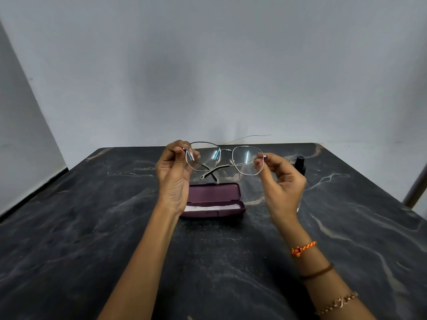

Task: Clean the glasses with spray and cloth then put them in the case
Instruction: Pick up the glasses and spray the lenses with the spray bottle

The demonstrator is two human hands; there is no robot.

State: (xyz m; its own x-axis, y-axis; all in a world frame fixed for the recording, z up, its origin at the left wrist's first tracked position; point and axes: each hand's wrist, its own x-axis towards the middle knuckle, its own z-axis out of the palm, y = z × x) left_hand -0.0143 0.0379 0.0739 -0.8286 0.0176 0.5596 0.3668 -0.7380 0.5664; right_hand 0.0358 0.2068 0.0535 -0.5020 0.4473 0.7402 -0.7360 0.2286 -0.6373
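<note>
Maroon and hard-shelled, the glasses case [213,199] lies open on the bench [92,227], its lid tipped back toward the wall. Inside its lower half lies a pale, whitish cloth [208,208], spread flat along the tray.

Above and just behind the case, the glasses [225,159] hang in the air, held up with the lenses facing the wearer of the camera. Their frame is thin metal, and the dark temple tips cross behind the lenses. The left hand [174,174] pinches the frame's left end between thumb and curled fingers; the right hand [280,181] pinches the right end in the same way, a painted nail showing at the rim. The right forearm carries an orange braided thread [303,248], a brown band [317,272] and a chain bracelet [337,303].

To the right of the case, partly hidden behind the right hand, stands a small dark-capped spray bottle [300,163].

Beneath the case, the bench is dark stone with pale veins running across it. Behind the case rises a plain grey-white wall [208,65], and a corner shows far to the case's left.
</note>
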